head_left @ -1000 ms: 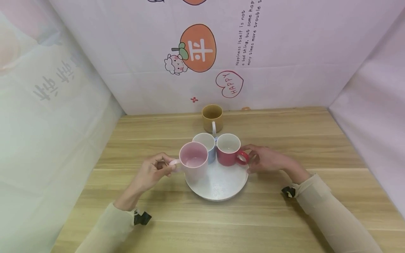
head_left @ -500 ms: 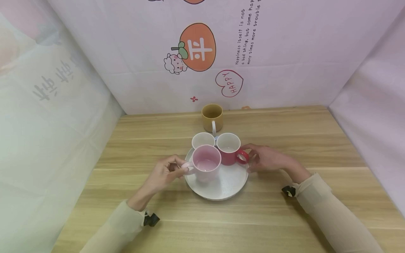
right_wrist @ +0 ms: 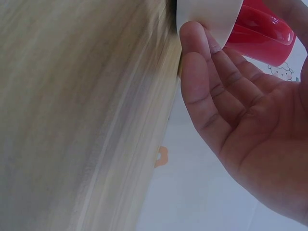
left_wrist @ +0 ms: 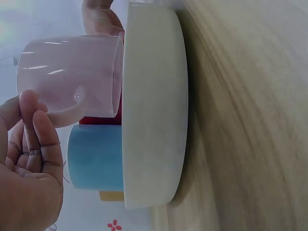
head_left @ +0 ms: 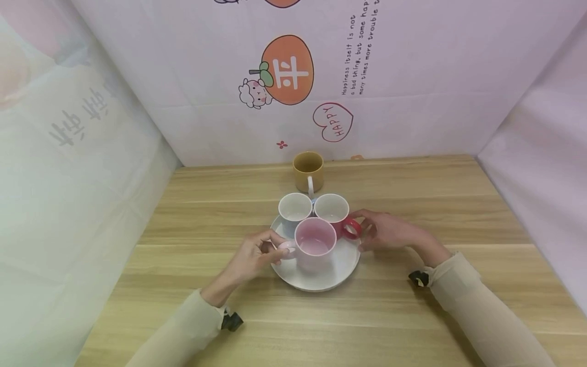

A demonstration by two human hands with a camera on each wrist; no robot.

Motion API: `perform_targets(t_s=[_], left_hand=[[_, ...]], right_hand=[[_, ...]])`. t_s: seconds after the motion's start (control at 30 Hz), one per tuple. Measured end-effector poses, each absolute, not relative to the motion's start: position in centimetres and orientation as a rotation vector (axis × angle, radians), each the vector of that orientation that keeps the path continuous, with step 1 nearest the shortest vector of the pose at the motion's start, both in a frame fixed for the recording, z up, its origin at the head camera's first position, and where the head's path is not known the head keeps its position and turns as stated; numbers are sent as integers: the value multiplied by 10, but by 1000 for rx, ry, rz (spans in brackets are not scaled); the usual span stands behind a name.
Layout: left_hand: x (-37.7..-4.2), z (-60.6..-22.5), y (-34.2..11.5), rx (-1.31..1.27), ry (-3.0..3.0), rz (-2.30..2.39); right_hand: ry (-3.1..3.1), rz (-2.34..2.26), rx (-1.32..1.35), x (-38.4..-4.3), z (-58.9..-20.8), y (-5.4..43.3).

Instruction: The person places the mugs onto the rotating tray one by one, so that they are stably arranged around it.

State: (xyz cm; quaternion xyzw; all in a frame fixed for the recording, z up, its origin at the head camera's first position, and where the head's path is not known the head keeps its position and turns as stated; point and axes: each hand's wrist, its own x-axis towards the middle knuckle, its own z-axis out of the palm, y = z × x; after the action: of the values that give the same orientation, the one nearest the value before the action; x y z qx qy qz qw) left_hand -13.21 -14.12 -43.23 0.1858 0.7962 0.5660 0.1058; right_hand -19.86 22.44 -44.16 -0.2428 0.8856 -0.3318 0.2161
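Observation:
My left hand [head_left: 254, 255] pinches the handle of a pink mug [head_left: 315, 260], upright over the front of a thick round white stand [head_left: 339, 270]. In the left wrist view the mug's base is right at the stand's top. Behind it on the stand are a light blue mug [left_wrist: 96, 156], partly hidden in the head view, and a red mug [head_left: 351, 228] with a white inside. At the stand's right side is my right hand [head_left: 385, 232], beside the red handle. Its fingertips touch the stand's rim [right_wrist: 209, 19] in the right wrist view, fingers loosely bent.
A mustard-yellow mug [head_left: 308, 178] with a white handle stands behind the blue and red mugs, near the table's back edge. The wooden table [head_left: 330, 326] is bordered by a printed cloth [head_left: 403, 102] at the back and white cloth at both sides.
My left hand has carried the pink mug rightward and toward me, from the stand's left side to its front middle. The right hand and the other mugs have stayed in place.

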Motion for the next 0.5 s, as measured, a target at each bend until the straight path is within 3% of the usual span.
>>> perform_targets(t_s=[0.5], left_hand=[[-133, -447, -120, 562, 2333, 1674]], right_hand=[[2479, -884, -667, -198, -442, 224]])
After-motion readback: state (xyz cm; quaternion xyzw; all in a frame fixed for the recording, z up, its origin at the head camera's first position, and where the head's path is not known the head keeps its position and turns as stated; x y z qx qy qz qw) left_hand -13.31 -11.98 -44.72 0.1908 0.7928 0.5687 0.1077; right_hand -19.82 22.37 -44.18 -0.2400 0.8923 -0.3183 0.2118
